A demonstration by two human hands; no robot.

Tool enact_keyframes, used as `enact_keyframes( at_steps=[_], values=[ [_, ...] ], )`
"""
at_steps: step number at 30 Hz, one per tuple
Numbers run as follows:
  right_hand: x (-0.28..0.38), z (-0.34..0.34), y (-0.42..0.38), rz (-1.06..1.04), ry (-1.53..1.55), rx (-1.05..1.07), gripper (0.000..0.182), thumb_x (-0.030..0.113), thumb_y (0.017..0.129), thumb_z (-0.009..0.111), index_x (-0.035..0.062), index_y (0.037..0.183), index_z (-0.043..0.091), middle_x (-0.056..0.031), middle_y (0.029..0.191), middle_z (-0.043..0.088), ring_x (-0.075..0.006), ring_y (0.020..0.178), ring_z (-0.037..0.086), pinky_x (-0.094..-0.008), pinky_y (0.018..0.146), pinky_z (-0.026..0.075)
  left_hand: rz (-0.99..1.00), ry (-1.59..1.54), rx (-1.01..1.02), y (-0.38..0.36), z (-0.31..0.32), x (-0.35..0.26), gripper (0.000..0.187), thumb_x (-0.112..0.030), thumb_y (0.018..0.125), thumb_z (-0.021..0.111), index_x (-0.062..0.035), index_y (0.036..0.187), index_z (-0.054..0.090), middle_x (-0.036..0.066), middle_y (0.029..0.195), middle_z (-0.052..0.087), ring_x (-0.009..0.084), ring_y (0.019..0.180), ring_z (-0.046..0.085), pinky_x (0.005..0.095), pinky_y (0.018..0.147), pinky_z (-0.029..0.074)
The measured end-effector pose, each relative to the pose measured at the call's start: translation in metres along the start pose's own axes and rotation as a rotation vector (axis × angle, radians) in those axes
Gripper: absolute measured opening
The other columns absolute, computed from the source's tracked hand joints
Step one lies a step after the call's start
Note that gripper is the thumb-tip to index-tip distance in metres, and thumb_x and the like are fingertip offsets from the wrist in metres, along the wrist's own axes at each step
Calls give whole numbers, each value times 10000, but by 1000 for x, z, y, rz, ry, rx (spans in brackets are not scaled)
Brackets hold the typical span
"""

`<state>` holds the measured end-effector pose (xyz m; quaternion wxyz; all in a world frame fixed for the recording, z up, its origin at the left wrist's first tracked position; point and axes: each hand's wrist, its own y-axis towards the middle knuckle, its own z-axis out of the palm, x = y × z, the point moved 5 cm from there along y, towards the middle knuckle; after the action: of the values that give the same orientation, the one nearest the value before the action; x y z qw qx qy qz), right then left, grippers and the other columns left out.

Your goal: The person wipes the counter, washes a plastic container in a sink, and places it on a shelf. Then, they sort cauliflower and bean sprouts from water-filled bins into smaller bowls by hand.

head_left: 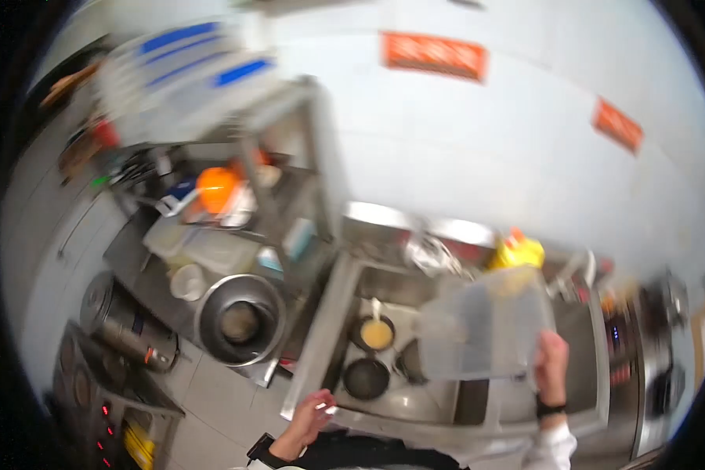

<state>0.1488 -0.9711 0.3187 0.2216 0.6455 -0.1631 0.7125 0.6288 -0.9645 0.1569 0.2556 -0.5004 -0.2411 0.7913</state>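
Observation:
A translucent plastic container (482,325) is tilted over the sink's middle divider, with my right hand (553,362) closed on its right edge. Blur softens the container, and it hides part of the sink behind it. My left hand (310,417) is by the sink's front left corner, fingers loosely bent and apart, with no held object that I can make out. A small white spot shows at its fingertips, too blurred to name. In the left basin (411,406) lie dark round pans (366,379) and a yellow-bowled ladle (377,335).
Left of the sink, a large metal bowl (209,325) sits on a steel counter. Shelves (249,168) above it hold plastic boxes and an orange bowl (217,189). A yellow bag (518,251) stands on the sink's back ledge. A metal cylinder (125,321) stands far left.

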Motion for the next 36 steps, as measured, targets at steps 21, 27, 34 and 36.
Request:
enact_keyframes(
  at_steps=[21, 27, 34, 36],
  values=[
    [412, 623, 3, -1379, -718, 276, 283, 232, 747, 697, 2, 858, 572, -70, 612, 553, -122, 569, 489, -268, 549, 413, 314, -560, -312, -82, -313, -50, 364, -219, 868, 512, -7, 1162, 473, 106, 1117, 513, 231, 1039, 485, 350, 891, 394],
    [370, 705, 41, -1313, -726, 430, 300, 213, 752, 693, 4, 941, 590, -88, 688, 582, -127, 632, 497, -282, 614, 422, 291, -716, -268, -97, -360, -34, 273, -165, 837, 557, -29, 1070, 513, 65, 964, 548, 184, 915, 517, 293, 787, 441],
    [364, 675, 40, -1170, -837, 718, 392, 217, 752, 698, -2, 1058, 587, 2, 644, 484, -89, 612, 383, -262, 566, 380, 355, -704, -260, -86, -399, -36, 274, -166, 870, 519, 0, 1088, 503, 74, 1028, 545, 190, 950, 517, 298, 776, 456],
    [376, 674, 26, -1324, -1081, 527, 392, 207, 772, 673, 93, 1137, 583, -34, 628, 470, -115, 587, 381, -265, 566, 383, 412, -375, -308, -79, -407, -47, 296, -188, 891, 491, 15, 1106, 487, 84, 1082, 525, 197, 1007, 495, 311, 832, 437]
  ],
)
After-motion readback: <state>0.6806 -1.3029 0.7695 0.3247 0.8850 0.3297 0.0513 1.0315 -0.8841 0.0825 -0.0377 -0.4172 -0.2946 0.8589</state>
